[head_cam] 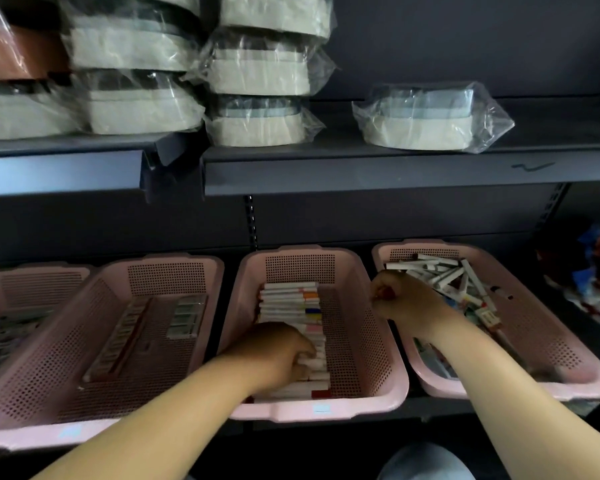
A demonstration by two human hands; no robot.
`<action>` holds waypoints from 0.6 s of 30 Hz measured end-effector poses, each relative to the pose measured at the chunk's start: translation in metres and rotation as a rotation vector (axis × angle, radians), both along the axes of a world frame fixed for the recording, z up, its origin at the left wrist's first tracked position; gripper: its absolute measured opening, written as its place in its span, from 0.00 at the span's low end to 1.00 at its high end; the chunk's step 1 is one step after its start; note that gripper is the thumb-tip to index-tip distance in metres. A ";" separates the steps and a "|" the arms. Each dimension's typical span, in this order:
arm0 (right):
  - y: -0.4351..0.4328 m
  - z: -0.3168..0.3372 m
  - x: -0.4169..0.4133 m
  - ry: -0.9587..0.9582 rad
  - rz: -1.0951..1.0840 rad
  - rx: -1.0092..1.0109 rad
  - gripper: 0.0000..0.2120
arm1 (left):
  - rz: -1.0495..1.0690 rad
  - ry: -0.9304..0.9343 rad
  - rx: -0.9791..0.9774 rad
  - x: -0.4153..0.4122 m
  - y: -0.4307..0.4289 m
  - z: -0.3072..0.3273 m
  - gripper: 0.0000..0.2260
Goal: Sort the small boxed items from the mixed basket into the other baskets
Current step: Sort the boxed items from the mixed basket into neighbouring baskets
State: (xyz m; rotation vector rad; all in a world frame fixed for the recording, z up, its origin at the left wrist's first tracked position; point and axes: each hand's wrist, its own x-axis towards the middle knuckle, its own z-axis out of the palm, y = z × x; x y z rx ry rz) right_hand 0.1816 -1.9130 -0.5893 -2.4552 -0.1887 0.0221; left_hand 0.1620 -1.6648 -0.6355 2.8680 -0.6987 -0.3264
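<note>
While the person's left hand (278, 351) lies knuckles-up on the neat row of white, colour-tipped small boxes (291, 303) in the pink perforated plastic basket (321, 408) at lower centre, its bent fingers hide whether it grips one. The right hand (404, 301) hovers at the left rim of the pink mixed basket (541, 341) at lower right, fingers curled, seemingly pinching a small reddish item (384, 292). Many jumbled boxes (440, 273) lie in that basket. Sorting looks midway; next, the pinched piece likely needs carrying across and slotting into the row.
</note>
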 end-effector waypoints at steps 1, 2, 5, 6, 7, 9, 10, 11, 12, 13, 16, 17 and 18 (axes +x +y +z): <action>0.002 0.001 -0.001 0.014 0.010 0.021 0.05 | 0.026 -0.022 -0.029 0.001 0.001 0.001 0.17; 0.004 0.002 -0.003 0.037 0.025 0.069 0.07 | 0.055 -0.034 -0.084 0.003 0.002 0.003 0.16; 0.017 0.007 -0.006 0.111 0.034 0.329 0.10 | 0.137 -0.070 -0.307 0.005 0.003 0.014 0.11; 0.022 0.007 -0.006 0.109 0.044 0.405 0.12 | 0.161 -0.093 -0.379 0.007 0.002 0.019 0.11; 0.027 0.007 -0.004 0.088 0.057 0.435 0.14 | 0.189 -0.114 -0.457 0.007 0.001 0.024 0.10; 0.039 0.012 -0.006 0.023 0.093 0.422 0.18 | 0.235 -0.147 -0.597 0.007 0.002 0.034 0.13; 0.046 0.014 -0.006 0.004 0.107 0.425 0.19 | 0.242 -0.166 -0.638 0.007 0.003 0.039 0.15; 0.053 0.015 -0.005 -0.004 0.117 0.434 0.17 | 0.243 -0.184 -0.658 0.005 0.004 0.045 0.17; 0.061 0.017 -0.004 -0.012 0.120 0.453 0.14 | 0.244 -0.203 -0.667 0.004 0.006 0.050 0.19; 0.070 0.018 -0.003 -0.021 0.126 0.464 0.12 | 0.249 -0.220 -0.680 0.002 0.009 0.054 0.21; 0.094 0.022 -0.001 -0.059 0.165 0.458 0.08 | 0.296 -0.249 -0.735 -0.001 0.024 0.061 0.19; 0.101 0.024 0.000 -0.074 0.186 0.443 0.07 | 0.318 -0.244 -0.741 -0.001 0.031 0.062 0.17; 0.110 0.026 -0.001 -0.096 0.210 0.416 0.07 | 0.342 -0.238 -0.757 -0.002 0.040 0.063 0.14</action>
